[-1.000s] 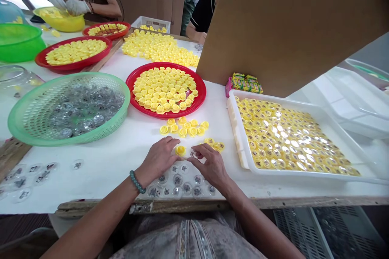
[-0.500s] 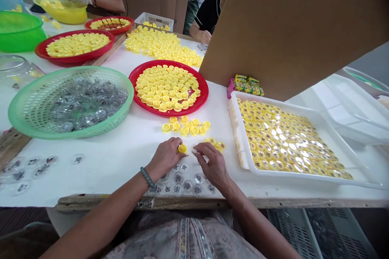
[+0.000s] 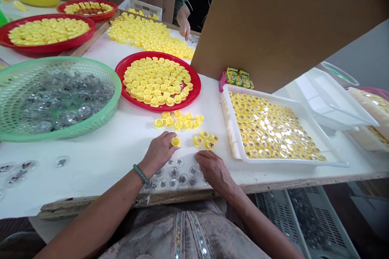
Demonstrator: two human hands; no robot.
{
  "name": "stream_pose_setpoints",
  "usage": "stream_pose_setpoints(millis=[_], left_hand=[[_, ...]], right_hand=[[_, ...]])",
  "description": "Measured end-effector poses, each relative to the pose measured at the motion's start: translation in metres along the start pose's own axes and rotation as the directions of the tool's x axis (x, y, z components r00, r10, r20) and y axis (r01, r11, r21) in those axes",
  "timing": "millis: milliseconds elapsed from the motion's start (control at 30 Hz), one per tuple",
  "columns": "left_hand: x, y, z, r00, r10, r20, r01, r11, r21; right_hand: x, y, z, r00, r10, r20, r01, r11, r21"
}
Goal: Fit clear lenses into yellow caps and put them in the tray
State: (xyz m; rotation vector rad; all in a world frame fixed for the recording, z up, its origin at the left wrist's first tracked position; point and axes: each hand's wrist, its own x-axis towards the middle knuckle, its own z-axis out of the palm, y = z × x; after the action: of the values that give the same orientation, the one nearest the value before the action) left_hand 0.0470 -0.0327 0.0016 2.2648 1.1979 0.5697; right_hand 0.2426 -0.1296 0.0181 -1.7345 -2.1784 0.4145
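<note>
My left hand [image 3: 158,153] pinches a small yellow cap [image 3: 175,142] between thumb and fingers, just above the white table. My right hand [image 3: 212,168] rests palm down with curled fingers on a patch of clear round domes [image 3: 178,175] near the table's front edge; what its fingertips hold is hidden. A few finished yellow caps [image 3: 205,140] lie just past my right hand. A loose row of yellow caps [image 3: 179,120] lies further out, in front of a red plate [image 3: 196,89] full of them.
A green basket [image 3: 91,123] of clear domes sits at the left. A white tray [image 3: 304,113] packed with assembled caps stands at the right, under a tilted cardboard sheet [image 3: 273,20]. Other people's hands work at the far end among more red plates [image 3: 30,50] and loose caps.
My left hand has lifted the yellow cap and holds it at the same spot. My right hand has dropped back onto the clear domes. The view has shifted right and down.
</note>
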Motion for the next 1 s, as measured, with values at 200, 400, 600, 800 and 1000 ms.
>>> stream_pose_setpoints(millis=[200, 400, 600, 800, 1000], left_hand=[[-0.006, 0.003, -0.009, 0.989, 0.048, -0.139, -0.067, 0.989, -0.133], [-0.007, 0.009, -0.021, 0.999, 0.031, -0.010, -0.031, 0.833, -0.553], [-0.008, 0.006, -0.025, 0.987, -0.064, 0.148, 0.149, 0.718, -0.680], [-0.008, 0.006, -0.022, 0.981, -0.115, 0.154, 0.192, 0.543, -0.818], [-0.007, 0.004, -0.014, 0.982, -0.089, 0.165, 0.187, 0.457, -0.869]], right_hand=[[0.015, -0.009, 0.005, 0.943, 0.309, -0.125, -0.202, 0.828, 0.524], [0.039, -0.026, -0.002, 0.951, 0.308, -0.039, -0.207, 0.720, 0.662], [0.056, -0.032, -0.005, 0.972, 0.163, -0.168, -0.054, 0.853, 0.519], [0.057, -0.039, -0.002, 0.973, 0.057, -0.222, 0.036, 0.919, 0.393], [0.055, -0.042, 0.008, 0.961, 0.016, -0.275, 0.054, 0.968, 0.244]])
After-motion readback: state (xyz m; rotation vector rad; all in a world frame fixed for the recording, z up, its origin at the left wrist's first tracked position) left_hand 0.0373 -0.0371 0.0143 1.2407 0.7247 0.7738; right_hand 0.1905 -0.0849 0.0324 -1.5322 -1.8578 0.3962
